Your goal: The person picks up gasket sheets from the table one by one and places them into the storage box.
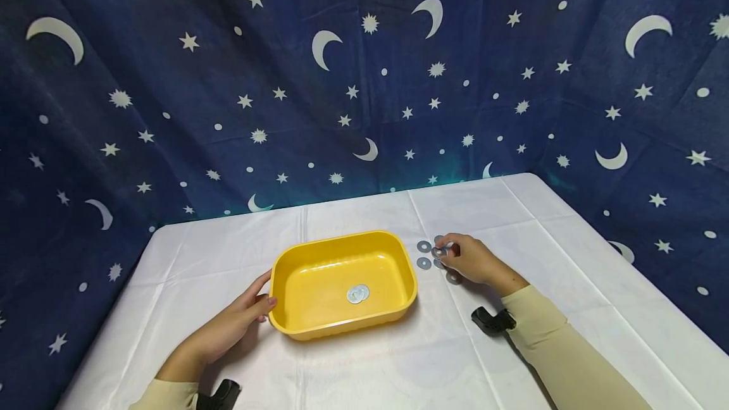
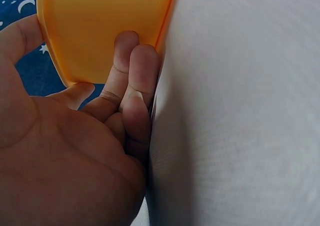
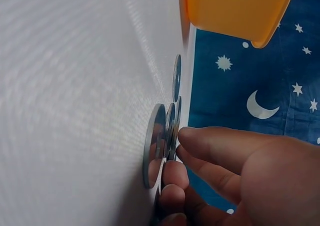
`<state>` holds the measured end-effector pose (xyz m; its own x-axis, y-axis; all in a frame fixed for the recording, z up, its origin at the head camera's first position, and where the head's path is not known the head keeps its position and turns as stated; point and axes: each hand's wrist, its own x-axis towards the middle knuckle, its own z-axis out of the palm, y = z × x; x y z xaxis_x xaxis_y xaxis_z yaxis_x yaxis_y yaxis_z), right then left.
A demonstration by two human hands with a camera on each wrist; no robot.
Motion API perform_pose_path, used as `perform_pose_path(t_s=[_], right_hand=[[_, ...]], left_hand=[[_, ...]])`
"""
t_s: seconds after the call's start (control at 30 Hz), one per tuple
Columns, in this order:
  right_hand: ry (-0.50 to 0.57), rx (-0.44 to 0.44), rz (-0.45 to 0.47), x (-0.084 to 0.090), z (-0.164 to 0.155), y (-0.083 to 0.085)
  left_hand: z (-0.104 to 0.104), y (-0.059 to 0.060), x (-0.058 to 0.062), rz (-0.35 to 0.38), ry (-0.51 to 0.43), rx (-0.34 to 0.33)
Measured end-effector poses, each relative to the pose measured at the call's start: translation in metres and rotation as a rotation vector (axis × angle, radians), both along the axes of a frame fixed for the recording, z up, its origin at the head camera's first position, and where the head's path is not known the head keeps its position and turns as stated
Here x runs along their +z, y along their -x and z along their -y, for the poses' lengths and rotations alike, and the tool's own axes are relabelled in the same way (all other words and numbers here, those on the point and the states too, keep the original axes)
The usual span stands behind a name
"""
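Our right hand [image 1: 471,260] sits right of centre in the head view, its fingers [image 3: 210,143] pinching at a washer [image 3: 154,145] in the loose cluster of washers [image 1: 424,255] lying flat on the bench [image 1: 569,258]. The cluster lies just left of the fingertips, between them and the tray [image 1: 342,242]. Being round, a washer has no long axis. Our left hand [image 1: 230,328], fingers straight, presses the tray's left wall. Two washers [image 1: 357,294] already lie inside.

White tablecloth [image 1: 364,372] with fold creases covers the table. Dark blue backdrop [image 1: 285,81] printed with white moons and stars hangs behind.
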<state>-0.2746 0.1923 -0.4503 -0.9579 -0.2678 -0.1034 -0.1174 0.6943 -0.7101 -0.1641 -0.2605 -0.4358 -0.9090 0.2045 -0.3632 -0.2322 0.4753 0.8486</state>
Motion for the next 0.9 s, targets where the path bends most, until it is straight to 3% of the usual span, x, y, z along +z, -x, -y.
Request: perform_pose_path(t_s=[0.3,0.9], right_hand=[[-0.024,0.019,0.027,0.0006,0.0029,-0.001],[-0.1,0.026,-0.007,0.0029,0.0027,-0.0018]], left_hand=[[0.001,-0.001,-0.0002,-0.01,-0.018,-0.007],[-0.0022,-0.0002,-0.0003,-0.005,0.001,0.01]])
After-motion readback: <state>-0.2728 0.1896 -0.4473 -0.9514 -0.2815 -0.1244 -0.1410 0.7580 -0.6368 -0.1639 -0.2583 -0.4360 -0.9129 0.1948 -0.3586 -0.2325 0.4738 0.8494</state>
